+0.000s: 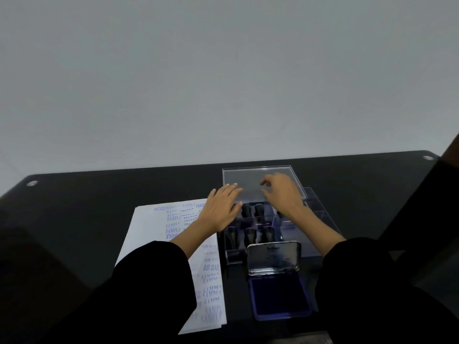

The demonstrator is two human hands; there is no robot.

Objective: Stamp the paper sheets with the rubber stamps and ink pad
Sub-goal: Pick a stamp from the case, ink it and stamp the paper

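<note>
Left hand [221,209]: I see it flat, fingers straight and together, tips at the lower left edge of the clear lid [248,178].
Right hand [283,194]: fingers apart, loosely bent over the lid; I cannot tell if they touch it.
Rubber stamps [250,234]: upright in the clear box [320,217], below both hands.
Ink pad [278,299]: open, just in front of the box.
Paper sheets [154,234]: left of the box on the table [99,194], printed with blue stamps.

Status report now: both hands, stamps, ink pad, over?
Left hand open, flat over stamp box. Right hand open at clear lid, no stamp held. Ink pad open, paper sheets bear prints. Nothing in the way.
</note>
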